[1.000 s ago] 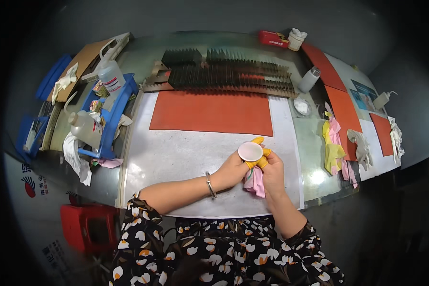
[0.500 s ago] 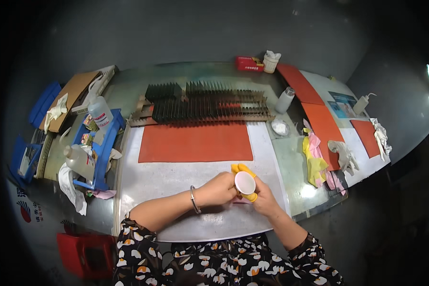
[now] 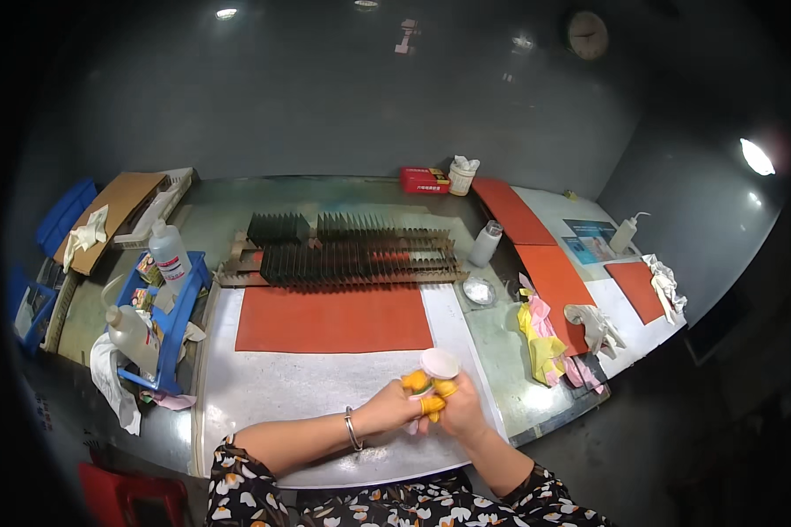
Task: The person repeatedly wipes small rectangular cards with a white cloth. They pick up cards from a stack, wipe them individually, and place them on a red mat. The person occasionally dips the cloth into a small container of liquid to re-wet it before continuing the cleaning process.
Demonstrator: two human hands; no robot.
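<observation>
Both my hands meet low over the front of the white work mat (image 3: 325, 386), with yellow finger cots on some fingertips. A white round piece (image 3: 440, 362) with a pale rim shows above the fingers; whether it is a cup or a disc I cannot tell. My right hand (image 3: 462, 409) is closed around its lower side. Pressed against the right from the left, my left hand (image 3: 390, 409) is closed too, and what lies in its fingers is hidden. A bit of pale pink cloth (image 3: 411, 428) peeks out beneath the hands.
Beyond an orange-red mat (image 3: 334, 321) stand black slotted racks (image 3: 325, 265) of thin upright plates. Bottles (image 3: 169, 250) fill a blue caddy (image 3: 177, 329) at left. To the right are a white bottle (image 3: 485, 244), a small glass dish (image 3: 478, 292), coloured cloths (image 3: 543, 342) and gloves (image 3: 594, 327).
The view has tilted upward, showing more wall. My hands have closed together, and the white round piece has turned from facing up at me to a flatter oval above the fingers.
</observation>
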